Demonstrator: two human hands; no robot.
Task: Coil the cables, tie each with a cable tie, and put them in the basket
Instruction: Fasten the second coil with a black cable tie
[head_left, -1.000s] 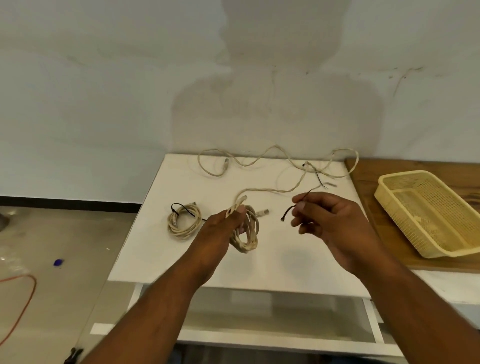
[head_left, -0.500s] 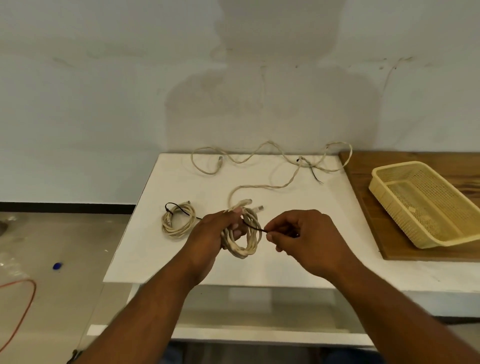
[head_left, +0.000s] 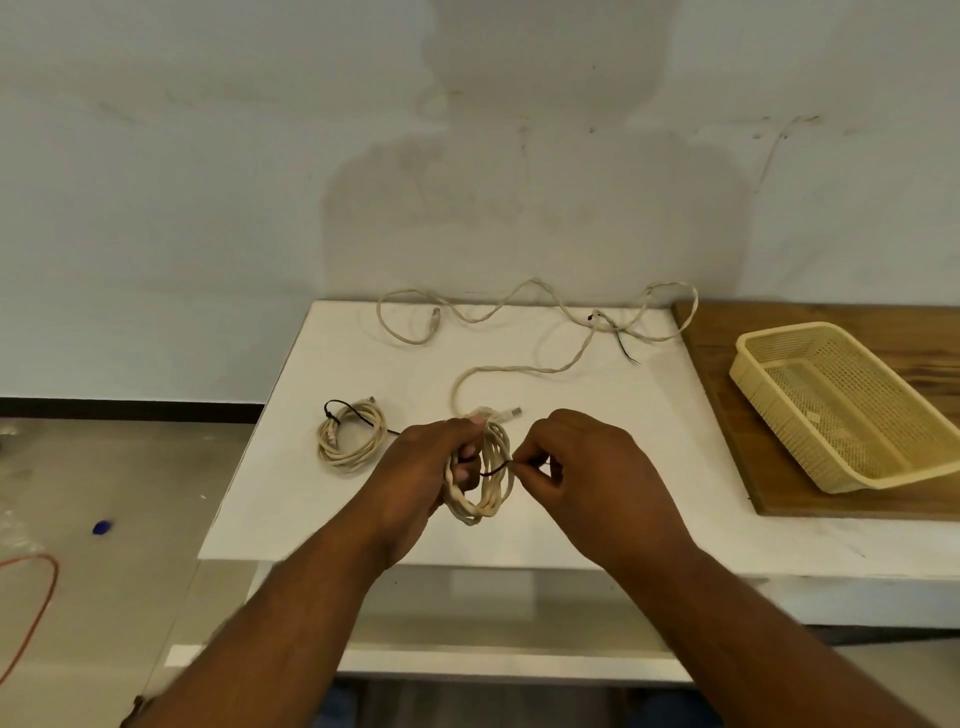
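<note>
Nearest me, my left hand (head_left: 423, 480) has its fingers curled round a coiled cream cable (head_left: 485, 506), holding the loops upright over the white table (head_left: 291, 509). My right hand (head_left: 589, 475) sits just beside it, thumb and forefinger pinching a thin black cable tie (head_left: 496, 469) that crosses the right side of the coil. A plug end (head_left: 509, 414) sticks out at the coil's top.

To the left, on the table, lies 1 finished coil (head_left: 353, 439) with a black tie (head_left: 337, 408) round it.

Farther back, 1 loose cream cable (head_left: 470, 318) snakes along the table's far edge. A strand runs from it toward the held coil, and I cannot tell whether they join. A spare black tie (head_left: 623, 349) lies by its right loop.

At the right, well apart, the yellow basket (head_left: 852, 415) rests on a wooden board (head_left: 717, 374).
</note>
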